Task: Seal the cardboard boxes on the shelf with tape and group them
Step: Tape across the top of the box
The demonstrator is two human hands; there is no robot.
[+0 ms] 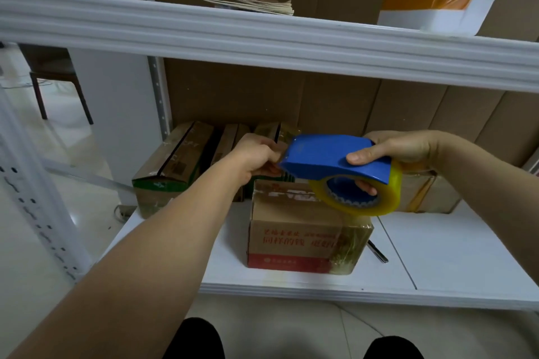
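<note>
Up close, the right hand (405, 148) grips a blue dispenser (335, 157), thumb on top and fingers curled through the core of its yellowish tape roll (358, 195), which hangs just above the top right of the front box (303, 239). That box, printed in red with a red band along its base, stands on the white shelf (437, 256) near the front edge, clear tape glinting on its right corner. The left hand (256, 154) reaches past the box's far left corner to the dispenser's nose, fingers curled there; whether they pinch the tape end I cannot tell. Behind and left of the box, several taped boxes (172, 163) stand side by side against the cardboard backing. Right of the box, a thin dark tool (377, 251) lies on the shelf.
</note>
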